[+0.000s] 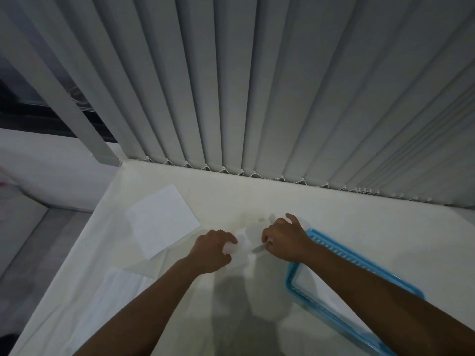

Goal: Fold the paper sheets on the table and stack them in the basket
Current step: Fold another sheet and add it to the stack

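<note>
Field notes: my L hand (pixel 214 250) is gripping the left edge of a small white sheet (pixel 241 246), fingers curled round it. My R hand (pixel 281 240) is pinching its right edge. Sheet is sitting mid-table (pixel 359 222), btwn both hands, blurred. Blue basket (pixel 290 277) is lying partly under my R forearm. Flat sheets (pixel 162 219) are lying to the left, apart.

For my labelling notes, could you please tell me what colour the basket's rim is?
The basket has a light blue rim, shown best in the head view.
</note>
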`<action>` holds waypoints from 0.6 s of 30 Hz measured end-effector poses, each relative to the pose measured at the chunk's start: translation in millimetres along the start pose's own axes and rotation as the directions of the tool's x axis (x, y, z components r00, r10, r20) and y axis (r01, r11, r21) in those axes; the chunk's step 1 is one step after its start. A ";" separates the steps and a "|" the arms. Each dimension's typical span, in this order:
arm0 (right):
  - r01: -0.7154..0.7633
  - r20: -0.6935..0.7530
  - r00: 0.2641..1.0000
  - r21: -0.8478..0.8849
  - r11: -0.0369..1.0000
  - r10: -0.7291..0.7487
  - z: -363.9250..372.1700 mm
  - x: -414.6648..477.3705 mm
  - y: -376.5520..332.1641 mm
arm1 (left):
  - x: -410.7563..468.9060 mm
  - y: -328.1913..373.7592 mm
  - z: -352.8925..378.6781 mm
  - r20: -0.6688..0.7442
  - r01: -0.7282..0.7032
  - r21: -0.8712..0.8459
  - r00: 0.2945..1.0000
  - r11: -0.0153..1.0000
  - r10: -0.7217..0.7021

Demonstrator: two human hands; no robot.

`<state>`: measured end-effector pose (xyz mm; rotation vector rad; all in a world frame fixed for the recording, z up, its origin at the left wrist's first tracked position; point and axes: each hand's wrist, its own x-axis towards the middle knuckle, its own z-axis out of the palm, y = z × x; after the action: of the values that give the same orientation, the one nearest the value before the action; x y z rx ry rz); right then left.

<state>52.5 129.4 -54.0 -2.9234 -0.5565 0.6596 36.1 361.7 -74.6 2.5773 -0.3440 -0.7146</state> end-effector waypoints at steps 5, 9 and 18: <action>-0.054 -0.041 0.998 0.013 0.998 0.055 3.0 0.2 -7.9 | 4.6 9.5 -2.9 0.004 0.077 -0.146 0.997 0.986 -0.077; -0.092 -0.017 0.996 -0.125 0.988 0.090 9.1 2.4 -19.1 | 20.8 15.5 1.9 -0.168 0.053 -0.125 0.983 0.991 -0.074; -0.170 -0.025 0.985 -0.168 0.971 0.169 10.7 -6.7 -4.0 | 40.1 28.6 8.2 -0.169 0.163 -0.030 0.972 0.986 -0.166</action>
<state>41.0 130.8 -60.3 -3.1592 -0.3817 0.6443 61.8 320.0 -84.4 2.6502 -0.0702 -0.5437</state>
